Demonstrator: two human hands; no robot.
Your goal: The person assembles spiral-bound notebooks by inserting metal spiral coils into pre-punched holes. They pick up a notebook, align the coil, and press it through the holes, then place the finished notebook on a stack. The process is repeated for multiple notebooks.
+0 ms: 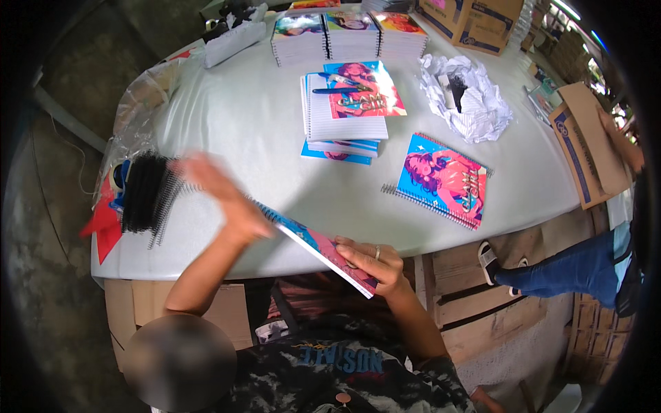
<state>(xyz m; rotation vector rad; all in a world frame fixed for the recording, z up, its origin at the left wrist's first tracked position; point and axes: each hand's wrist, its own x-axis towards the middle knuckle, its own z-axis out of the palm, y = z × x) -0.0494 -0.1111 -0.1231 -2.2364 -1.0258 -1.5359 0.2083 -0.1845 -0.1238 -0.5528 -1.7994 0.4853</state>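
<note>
My right hand is closed round the lower end of a notebook with a blue and pink cover, held slanting above the table's near edge. A dark wire coil shows along its upper-left end and runs toward my left hand. Blurred by motion, my left hand is stretched out with its fingers extended, its palm beside the coil. Its fingertips are near a bundle of black spiral coils at the table's left. Whether the palm touches the coil I cannot tell.
A coil-bound notebook lies right of centre. Beyond my hands is a stack of notebooks and lined pages with pens on top. Crumpled paper, finished stacks and a carton stand farther back. A person's hand holds a cardboard box.
</note>
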